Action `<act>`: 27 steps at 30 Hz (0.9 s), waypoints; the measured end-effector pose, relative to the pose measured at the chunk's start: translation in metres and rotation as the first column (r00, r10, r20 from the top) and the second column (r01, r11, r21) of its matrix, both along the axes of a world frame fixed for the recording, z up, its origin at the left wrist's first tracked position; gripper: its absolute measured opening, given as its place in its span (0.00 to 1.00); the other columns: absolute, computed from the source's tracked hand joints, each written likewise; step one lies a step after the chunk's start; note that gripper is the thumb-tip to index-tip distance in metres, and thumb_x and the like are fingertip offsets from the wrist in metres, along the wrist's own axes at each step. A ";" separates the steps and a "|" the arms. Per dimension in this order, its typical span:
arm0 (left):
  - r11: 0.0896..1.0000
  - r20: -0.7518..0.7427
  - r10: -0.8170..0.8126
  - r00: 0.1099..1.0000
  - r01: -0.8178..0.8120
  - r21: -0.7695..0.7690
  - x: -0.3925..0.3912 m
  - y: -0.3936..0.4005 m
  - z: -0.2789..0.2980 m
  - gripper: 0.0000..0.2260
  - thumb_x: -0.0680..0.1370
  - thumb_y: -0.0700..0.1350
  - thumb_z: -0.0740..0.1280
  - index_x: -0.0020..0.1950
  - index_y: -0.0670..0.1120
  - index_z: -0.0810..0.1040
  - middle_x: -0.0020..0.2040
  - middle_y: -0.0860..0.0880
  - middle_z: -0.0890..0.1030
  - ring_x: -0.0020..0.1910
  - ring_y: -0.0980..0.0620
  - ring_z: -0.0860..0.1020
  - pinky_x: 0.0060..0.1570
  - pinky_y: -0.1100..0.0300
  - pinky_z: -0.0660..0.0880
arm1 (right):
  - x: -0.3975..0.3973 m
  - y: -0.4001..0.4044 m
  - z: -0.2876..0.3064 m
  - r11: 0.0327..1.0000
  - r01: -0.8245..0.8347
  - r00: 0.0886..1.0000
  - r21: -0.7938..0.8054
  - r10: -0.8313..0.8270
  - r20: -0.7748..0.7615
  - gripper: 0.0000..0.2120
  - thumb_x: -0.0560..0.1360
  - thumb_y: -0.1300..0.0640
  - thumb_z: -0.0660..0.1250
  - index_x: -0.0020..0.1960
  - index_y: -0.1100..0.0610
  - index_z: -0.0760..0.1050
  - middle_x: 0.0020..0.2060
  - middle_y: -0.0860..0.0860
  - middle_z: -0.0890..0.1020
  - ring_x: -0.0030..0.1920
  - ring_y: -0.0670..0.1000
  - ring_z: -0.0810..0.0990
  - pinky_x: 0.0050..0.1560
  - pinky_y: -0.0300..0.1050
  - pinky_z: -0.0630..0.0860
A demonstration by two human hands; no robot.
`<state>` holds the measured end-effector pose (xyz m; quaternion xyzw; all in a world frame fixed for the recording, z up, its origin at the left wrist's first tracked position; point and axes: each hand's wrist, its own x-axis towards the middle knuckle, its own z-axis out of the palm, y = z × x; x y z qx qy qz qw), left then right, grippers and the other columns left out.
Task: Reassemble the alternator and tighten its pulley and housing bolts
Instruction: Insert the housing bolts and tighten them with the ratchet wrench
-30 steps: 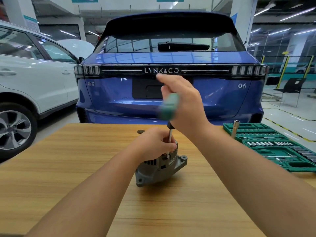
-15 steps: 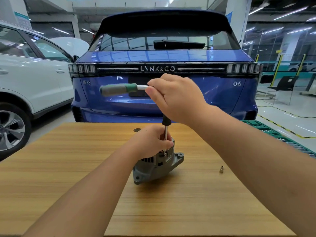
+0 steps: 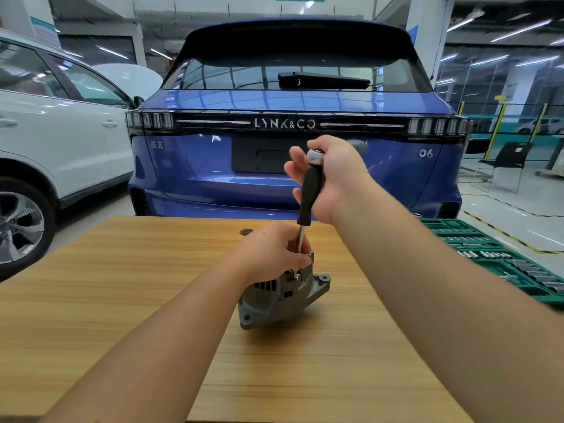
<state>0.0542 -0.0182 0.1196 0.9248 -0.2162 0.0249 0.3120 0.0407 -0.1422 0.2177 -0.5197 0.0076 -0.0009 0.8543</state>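
- Head view: the alternator point(image 3: 282, 296), a grey cast-metal unit, sat tilted on the wooden worktop point(image 3: 122, 300), near its middle and slightly toward the far edge.
- The left hand point(image 3: 268, 253) rested on top of the alternator, its fingers curled round the upper housing and around the lower steel shaft of the driver tool point(image 3: 308, 196).
- The tool stood nearly upright, leaning a little to the right at the top, with its tip down at the alternator's top face beside the left fingers.
- The right hand point(image 3: 335, 175) was raised above the alternator and gripped the tool's black handle, fingers wrapped behind it and the thumb side toward the camera; a shiny metal cap showed at the handle's top end.
- A small dark round part point(image 3: 246, 232) lay on the worktop just beyond the left hand, apart from the alternator; what it was could not be told.
- A green socket set tray point(image 3: 500, 264) lay open at the worktop's right edge, well apart from the alternator, with rows of metal sockets in it.
- Behind the worktop stood a blue car point(image 3: 293, 132), seen from the rear, and a white car point(image 3: 55, 141) to the left of it.
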 end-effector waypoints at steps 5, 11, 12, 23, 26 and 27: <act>1.000 -0.013 -0.025 1.000 0.025 -0.004 0.000 0.000 0.000 0.06 0.79 0.49 0.73 0.49 0.61 0.79 0.45 0.59 0.83 0.45 0.62 0.81 0.41 0.65 0.74 | -0.001 -0.014 -0.030 0.821 0.502 0.704 -0.274 -0.204 0.680 0.06 0.83 0.56 0.63 0.55 0.51 0.78 0.45 0.44 0.82 0.46 0.42 0.79 0.48 0.38 0.76; 1.000 -0.001 -0.009 1.000 0.009 0.014 0.001 0.001 0.001 0.04 0.77 0.50 0.74 0.45 0.59 0.81 0.39 0.66 0.82 0.40 0.71 0.78 0.37 0.66 0.71 | -0.003 -0.012 -0.024 0.266 0.808 0.447 -0.525 0.303 0.842 0.11 0.79 0.64 0.65 0.59 0.59 0.81 0.55 0.52 0.83 0.55 0.56 0.78 0.53 0.55 0.75; 1.000 0.006 -0.001 1.000 0.001 0.019 0.000 0.000 0.001 0.05 0.77 0.51 0.74 0.44 0.59 0.81 0.38 0.64 0.82 0.39 0.71 0.78 0.37 0.66 0.71 | -0.005 -0.011 -0.024 0.250 0.795 0.468 -0.553 0.328 0.821 0.12 0.79 0.62 0.64 0.60 0.60 0.79 0.56 0.53 0.81 0.54 0.56 0.78 0.51 0.55 0.75; 0.999 0.002 0.012 1.000 -0.012 0.034 -0.008 -0.002 0.005 0.04 0.80 0.54 0.71 0.46 0.58 0.79 0.43 0.56 0.84 0.43 0.58 0.82 0.40 0.65 0.74 | -0.013 -0.008 -0.014 -0.027 0.788 0.552 -0.615 0.472 0.687 0.27 0.83 0.42 0.48 0.76 0.52 0.67 0.56 0.51 0.76 0.54 0.56 0.73 0.54 0.54 0.71; 1.000 0.003 0.017 1.000 -0.017 -0.004 -0.009 -0.002 0.003 0.06 0.81 0.56 0.69 0.47 0.56 0.81 0.42 0.55 0.85 0.43 0.57 0.82 0.43 0.61 0.76 | -0.011 -0.008 -0.004 -0.146 0.813 0.557 -0.563 0.472 0.683 0.19 0.85 0.45 0.51 0.66 0.50 0.76 0.48 0.48 0.76 0.48 0.52 0.72 0.49 0.50 0.69; 1.000 0.001 0.020 1.000 -0.020 -0.010 -0.009 -0.002 0.003 0.06 0.81 0.56 0.69 0.47 0.56 0.81 0.42 0.55 0.85 0.42 0.57 0.82 0.42 0.61 0.76 | -0.010 -0.006 0.002 -0.186 0.791 0.594 -0.582 0.456 0.662 0.17 0.85 0.46 0.52 0.59 0.50 0.78 0.43 0.46 0.75 0.45 0.52 0.71 0.44 0.48 0.68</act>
